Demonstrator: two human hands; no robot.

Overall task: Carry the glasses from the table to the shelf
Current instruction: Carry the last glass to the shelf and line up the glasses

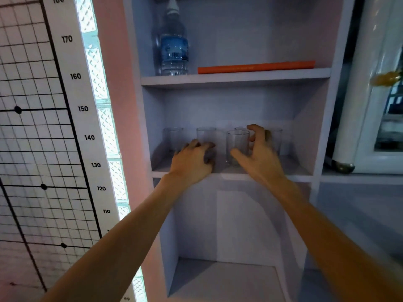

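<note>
Several clear glasses stand in a row on the middle shelf (301,171). My left hand (192,162) reaches in at the left and curls its fingers around the lower part of the second glass (206,135). My right hand (258,153) is spread around the front middle glass (237,142); the thumb lies at its front and the fingers are apart at its right side. One glass (173,137) stands far left, another (276,136) far right, and one rim (239,128) shows behind the middle glass.
The upper shelf holds a water bottle (174,53) and a flat orange book (255,66). The compartment below (222,277) is bare. A height chart with numbers (82,109) hangs at the left, and a white fridge (370,105) stands at the right.
</note>
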